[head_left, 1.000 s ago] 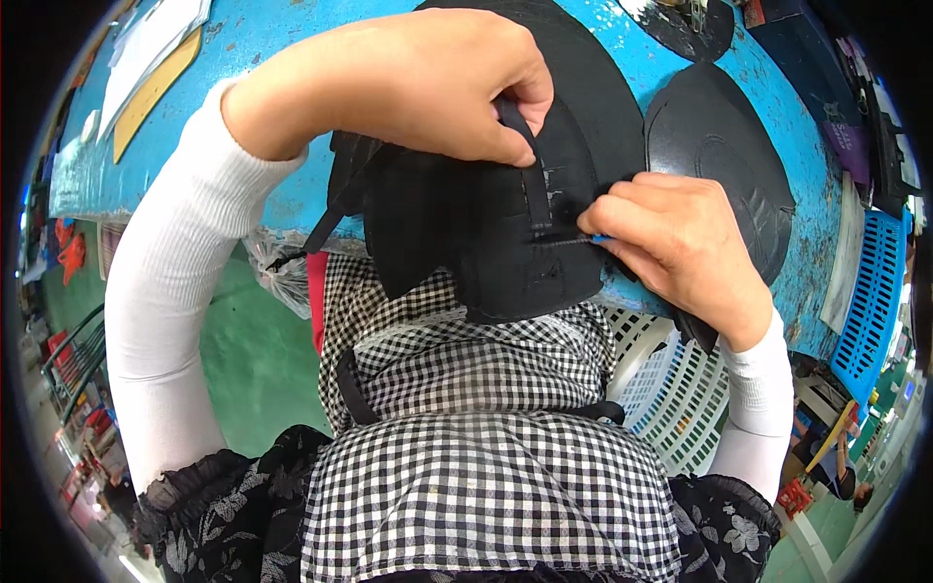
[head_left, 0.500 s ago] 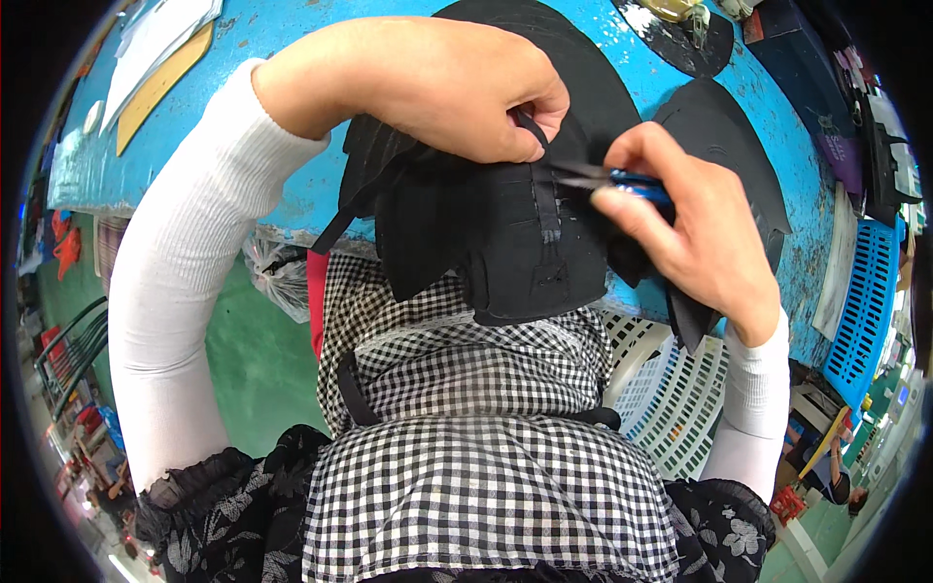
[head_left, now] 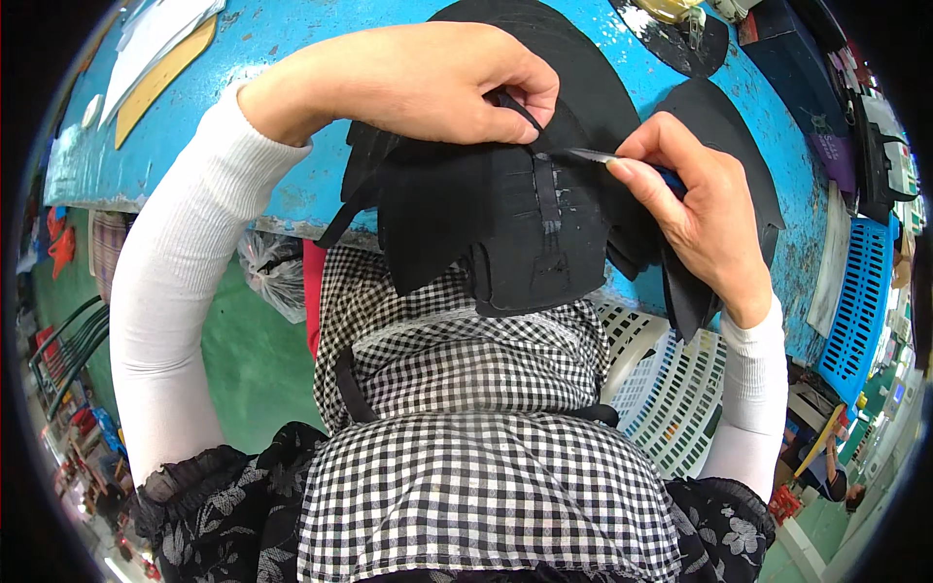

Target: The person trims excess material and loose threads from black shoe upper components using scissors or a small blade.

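Note:
A stack of cut black material pieces [head_left: 437,209] lies at the table's front edge, overhanging it toward my apron. Down the top piece runs a narrow black strap [head_left: 547,199] with pale marks around it. My left hand [head_left: 428,83] is closed, pinching the upper end of this strap between thumb and fingers. In my right hand [head_left: 705,209] is a pair of thread snips [head_left: 591,154], their blue handles mostly hidden by my fingers. The blade tips point left and lie close to the strap, just below my left fingertips. Whether they touch it I cannot tell.
More black pieces [head_left: 724,121] lie to the right on the worn blue table [head_left: 301,58]. Papers [head_left: 155,53] sit at the far left. A glue-stained dark pad [head_left: 695,49] is at the back. White baskets [head_left: 671,408] stand below, and a blue crate [head_left: 860,301] is at right.
The snips have moved left and slightly up toward my left fingertips, and their blades look closer together. My left hand has shifted slightly left, still pinching the strap.

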`<move>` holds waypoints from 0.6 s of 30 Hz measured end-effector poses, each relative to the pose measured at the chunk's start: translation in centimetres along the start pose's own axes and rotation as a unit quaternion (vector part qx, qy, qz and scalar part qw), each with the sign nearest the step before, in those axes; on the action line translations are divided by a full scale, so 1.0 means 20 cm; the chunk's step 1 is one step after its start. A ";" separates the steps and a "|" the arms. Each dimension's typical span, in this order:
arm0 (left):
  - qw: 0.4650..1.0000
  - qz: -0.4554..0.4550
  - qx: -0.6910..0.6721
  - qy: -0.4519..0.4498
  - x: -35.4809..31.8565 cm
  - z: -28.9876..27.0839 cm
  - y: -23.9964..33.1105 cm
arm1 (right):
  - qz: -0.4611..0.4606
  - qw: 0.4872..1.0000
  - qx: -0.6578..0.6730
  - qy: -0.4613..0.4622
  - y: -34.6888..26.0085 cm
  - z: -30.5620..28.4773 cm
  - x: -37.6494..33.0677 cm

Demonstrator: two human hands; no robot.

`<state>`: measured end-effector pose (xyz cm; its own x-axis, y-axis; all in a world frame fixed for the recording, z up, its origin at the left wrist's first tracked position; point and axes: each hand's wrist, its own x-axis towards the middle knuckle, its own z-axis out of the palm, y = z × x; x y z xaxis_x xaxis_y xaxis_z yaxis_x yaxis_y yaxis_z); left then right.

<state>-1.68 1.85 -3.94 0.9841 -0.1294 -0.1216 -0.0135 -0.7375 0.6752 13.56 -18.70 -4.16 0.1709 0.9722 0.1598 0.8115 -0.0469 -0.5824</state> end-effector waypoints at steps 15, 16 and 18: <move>1.000 -0.022 0.002 -0.020 -0.04 0.02 0.05 | -0.057 0.992 -0.049 -0.098 -0.03 0.07 0.08; 1.000 -0.019 0.009 -0.010 -0.04 0.02 0.04 | -0.058 0.992 -0.050 -0.099 -0.03 0.07 0.07; 1.000 -0.016 0.014 0.000 -0.04 0.04 0.02 | -0.035 0.996 -0.031 -0.073 -0.02 0.08 0.05</move>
<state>-2.59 1.22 -4.18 0.9842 -0.1052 -0.1424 0.0129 -0.7596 0.6503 12.47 -17.29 -5.00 0.0335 0.9964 0.0775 0.8520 0.0120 -0.5234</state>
